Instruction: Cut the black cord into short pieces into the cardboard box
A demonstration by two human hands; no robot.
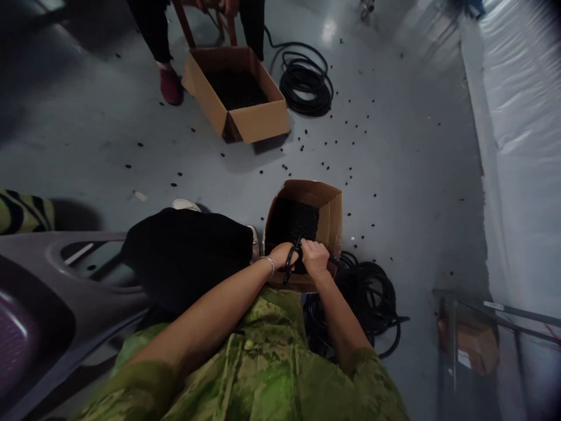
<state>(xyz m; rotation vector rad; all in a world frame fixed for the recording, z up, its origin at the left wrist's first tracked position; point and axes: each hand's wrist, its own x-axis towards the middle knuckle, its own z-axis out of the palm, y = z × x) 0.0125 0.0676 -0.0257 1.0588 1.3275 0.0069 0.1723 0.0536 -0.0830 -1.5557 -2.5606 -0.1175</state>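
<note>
My left hand (284, 256) is closed around black-handled scissors (288, 266), whose blades point up over an open cardboard box (331, 219). Just to its right, my right hand (315, 257) is closed, with its fingertips near the blades. A dark length of black hose (333, 262) shows by its wrist and seems to pass into the grip; the held end is mostly hidden. Small black pieces (295, 219) fill the bottom of the box below both hands. Beside the box, on the right, lies a tangled coil of black hose (377, 286).
Ahead, a larger cardboard box (263, 120) holds dark pieces, with a seated person's legs (151, 29) behind it. Another hose coil (309, 88) lies beside it. Small black bits dot the grey floor (407, 175). A grey plastic chair (100, 263) stands at left, plastic sheeting (521, 117) at right.
</note>
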